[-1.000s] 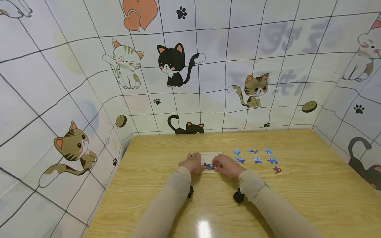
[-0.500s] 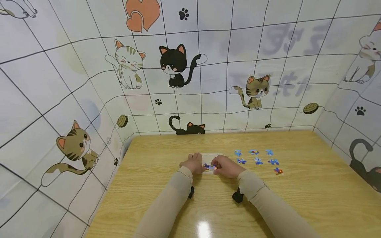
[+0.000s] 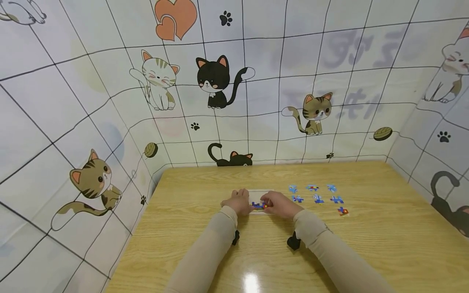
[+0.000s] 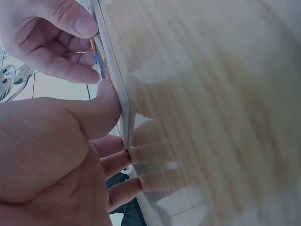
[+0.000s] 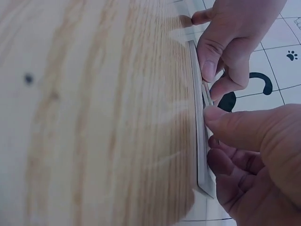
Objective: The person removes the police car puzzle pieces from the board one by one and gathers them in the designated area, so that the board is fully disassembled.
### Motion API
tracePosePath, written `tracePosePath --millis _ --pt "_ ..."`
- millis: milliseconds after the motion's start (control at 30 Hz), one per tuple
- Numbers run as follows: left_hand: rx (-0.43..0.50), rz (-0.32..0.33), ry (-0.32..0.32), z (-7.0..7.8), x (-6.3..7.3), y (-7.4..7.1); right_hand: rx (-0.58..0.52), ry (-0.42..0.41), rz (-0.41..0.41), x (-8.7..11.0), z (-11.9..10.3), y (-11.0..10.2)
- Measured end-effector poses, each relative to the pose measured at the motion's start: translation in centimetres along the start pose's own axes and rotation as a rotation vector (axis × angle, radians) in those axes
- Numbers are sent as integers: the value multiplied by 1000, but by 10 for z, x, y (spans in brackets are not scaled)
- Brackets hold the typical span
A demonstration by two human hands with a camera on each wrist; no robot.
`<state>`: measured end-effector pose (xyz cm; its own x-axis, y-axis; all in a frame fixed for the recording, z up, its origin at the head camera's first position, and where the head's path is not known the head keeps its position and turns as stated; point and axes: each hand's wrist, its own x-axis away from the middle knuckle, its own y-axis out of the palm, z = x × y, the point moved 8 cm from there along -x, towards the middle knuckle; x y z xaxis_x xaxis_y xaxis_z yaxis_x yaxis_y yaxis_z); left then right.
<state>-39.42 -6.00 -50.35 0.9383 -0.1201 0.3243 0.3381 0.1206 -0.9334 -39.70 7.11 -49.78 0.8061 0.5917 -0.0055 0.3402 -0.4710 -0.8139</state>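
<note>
A shallow white puzzle tray [image 3: 255,196] lies on the table between the hands. Blue, red and yellow jigsaw pieces [image 3: 258,206] lie along its near side. At its left end rests my left hand [image 3: 237,202], the thumb pressing by the near edge and the other fingers stretched out toward the table, as the left wrist view shows. My right hand [image 3: 282,205] pinches a jigsaw piece between thumb and fingers at the right end of that row. In the left wrist view a red and blue edge of the pieces [image 4: 99,61] shows between the two hands. The fingertips cover most of the pinched piece.
Right of the tray, several loose jigsaw pieces [image 3: 318,199] are laid out in rows on the wooden table [image 3: 190,191]. A red and blue piece [image 3: 342,211] lies nearest on that side. A cat-printed cloth [image 3: 264,93] hangs behind the table and along both sides.
Both hands have stayed at the tray with little movement. The pieces in it looked pale half a second ago and show dark blue again now. The head view has shifted slightly.
</note>
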Motion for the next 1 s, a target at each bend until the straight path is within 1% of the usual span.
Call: tracePosePath --millis 33,133,233,367,500,633,733,833,933,1000 --pt "-1 0 1 0 -1 1 0 7 -4 1 0 0" --pt "-7 2 6 0 -1 1 -3 -7 -11 2 -4 0" --pt "-5 9 13 2 4 -2 -15 -16 -9 3 -6 -1" --pt "-3 15 20 3 6 -3 -41 18 -5 4 -3 -1" --pt "-3 19 20 3 4 -2 -43 36 8 6 -1 -1" --pt "-2 -3 18 2 1 1 -22 23 36 10 1 -4" --pt "18 -22 27 0 0 3 -17 18 52 15 3 -6" --pt "49 -46 58 -2 -1 1 -15 18 59 18 5 -7" --pt "86 -66 113 -3 -2 -3 -16 15 66 20 7 -8" --pt "87 -81 148 -3 -2 -5 -14 2 77 21 8 -10"
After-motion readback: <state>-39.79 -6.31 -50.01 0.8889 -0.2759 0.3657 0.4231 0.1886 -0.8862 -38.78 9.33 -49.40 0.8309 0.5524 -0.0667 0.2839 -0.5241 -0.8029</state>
